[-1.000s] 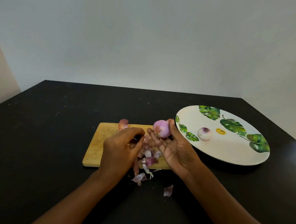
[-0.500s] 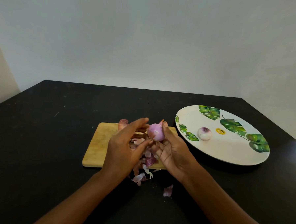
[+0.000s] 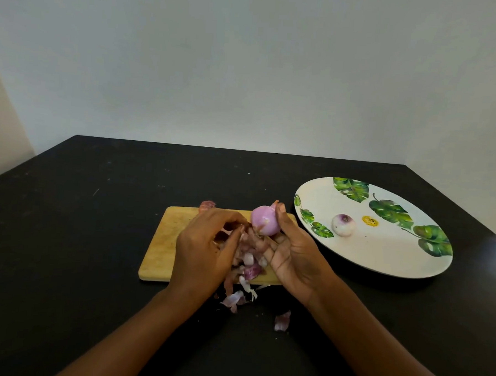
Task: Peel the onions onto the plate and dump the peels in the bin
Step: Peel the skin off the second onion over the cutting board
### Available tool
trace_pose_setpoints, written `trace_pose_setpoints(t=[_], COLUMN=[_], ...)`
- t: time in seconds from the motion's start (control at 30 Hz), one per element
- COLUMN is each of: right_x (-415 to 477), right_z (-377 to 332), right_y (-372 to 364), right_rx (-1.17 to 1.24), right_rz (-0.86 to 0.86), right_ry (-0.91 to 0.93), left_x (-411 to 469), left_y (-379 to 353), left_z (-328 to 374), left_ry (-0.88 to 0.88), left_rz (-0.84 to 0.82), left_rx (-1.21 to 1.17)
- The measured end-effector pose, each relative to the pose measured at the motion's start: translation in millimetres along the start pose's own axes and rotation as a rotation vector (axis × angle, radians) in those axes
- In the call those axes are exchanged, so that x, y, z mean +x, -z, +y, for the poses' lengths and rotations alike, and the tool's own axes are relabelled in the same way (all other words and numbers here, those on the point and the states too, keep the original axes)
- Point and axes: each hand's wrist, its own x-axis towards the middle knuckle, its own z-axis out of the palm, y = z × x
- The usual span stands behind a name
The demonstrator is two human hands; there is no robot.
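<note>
My right hand holds a small purple onion above the wooden cutting board, thumb on its right side. My left hand is just left of the onion, fingers curled and pinching at a strip of peel near the onion's lower left. A pile of onion peels lies on the board's near right part and spills onto the table. One peeled onion sits on the white leaf-patterned plate to the right. No bin is in view.
The black table meets a pale wall at the back. A loose peel lies on the table near my right wrist. A reddish piece shows behind the board's far edge.
My left hand's fingers have drawn back from the onion and curled, pulling peel down and left. The onion has turned slightly in my right hand.
</note>
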Motion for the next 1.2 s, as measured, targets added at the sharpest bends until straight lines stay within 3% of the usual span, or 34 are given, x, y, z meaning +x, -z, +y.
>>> trace_pose_setpoints(t=[0.23, 0.33, 0.57, 1.2], right_x=[-0.6, 3.9, 5.4, 2.7], right_z=[-7.1, -3.9, -1.7, -1.0], right_y=[-0.1, 4.7, 5.3, 5.1], right_rx=[0.054, 0.015, -0.125, -0.015], right_rz=[0.022, 0.029, 0.06, -0.013], right_ry=[0.036, 0.029, 0.053, 0.035], left_x=[4.4, 3.5, 1.8, 4.1], left_y=[5.3, 4.2, 3.1, 3.6], left_z=[-4.5, -7.5, -4.9, 6.0], left_ry=[0.106, 0.125, 0.221, 0.231], left_rz=[0.015, -0.015, -0.077, -0.134], left_rx=[0.073, 0.184, 0.168, -0.085])
